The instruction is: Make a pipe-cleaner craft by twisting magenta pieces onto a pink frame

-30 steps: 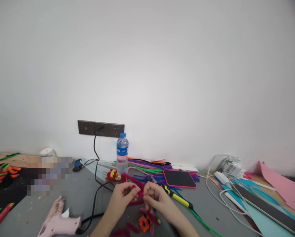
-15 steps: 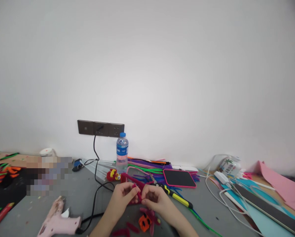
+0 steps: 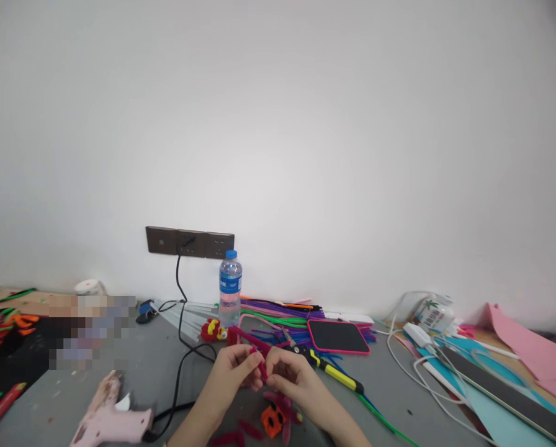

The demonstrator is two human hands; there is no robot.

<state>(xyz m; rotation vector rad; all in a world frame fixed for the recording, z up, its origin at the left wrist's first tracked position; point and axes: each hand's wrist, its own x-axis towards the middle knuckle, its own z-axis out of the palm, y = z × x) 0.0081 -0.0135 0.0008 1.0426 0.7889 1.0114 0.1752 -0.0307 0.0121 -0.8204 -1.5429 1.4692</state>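
Note:
Between my two hands is a short dark-pink fuzzy pipe cleaner. My left hand pinches it with thumb and forefinger. From the other side, the fingertips of my right hand close on the same piece. Just below them lies an orange and black fuzzy shape with dark-pink petal-like loops around it. Loose dark-pink pieces rest to its left. Behind my hands, long dark-pink strips lie near a red and yellow fuzzy figure.
A pink glue gun with a black cable lies left. A water bottle stands near the wall. Yellow-handled pliers, a phone and purple pipe cleaners lie behind and right. White cables cross the right side.
My hands stay almost in place, the fingers shifting slightly on the pink pipe cleaner. At the far left edge, another person's fingers have come into view.

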